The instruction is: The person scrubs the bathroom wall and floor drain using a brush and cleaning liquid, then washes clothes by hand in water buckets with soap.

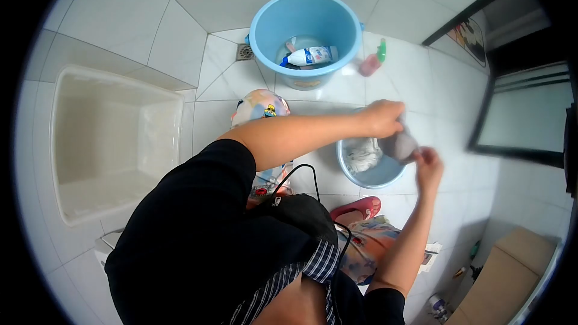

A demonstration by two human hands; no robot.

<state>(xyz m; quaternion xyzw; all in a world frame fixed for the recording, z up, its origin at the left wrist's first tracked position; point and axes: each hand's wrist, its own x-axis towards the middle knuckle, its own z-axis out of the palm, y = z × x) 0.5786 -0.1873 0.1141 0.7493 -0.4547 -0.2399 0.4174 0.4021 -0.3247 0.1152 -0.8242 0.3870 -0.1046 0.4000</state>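
Note:
A small grey sock-like cloth [406, 144] is stretched between my hands, slightly blurred. My left hand [383, 118] grips its upper end with closed fingers. Pinched at the other end is my right hand [428, 165], lower and to the right. Beneath the cloth a light blue basin [385, 180] stands on the tiled floor. White wet-looking fabric [363, 155] lies bunched inside it, partly covered by the held cloth.
A large blue bucket [307, 78] holds a white bottle with a blue cap [313, 55]. Beside it stands a spray bottle [372, 63] with a green head. A white tub [120, 144] is at left, a cardboard box [506, 271] at lower right, and a floor drain [245, 52] near the bucket.

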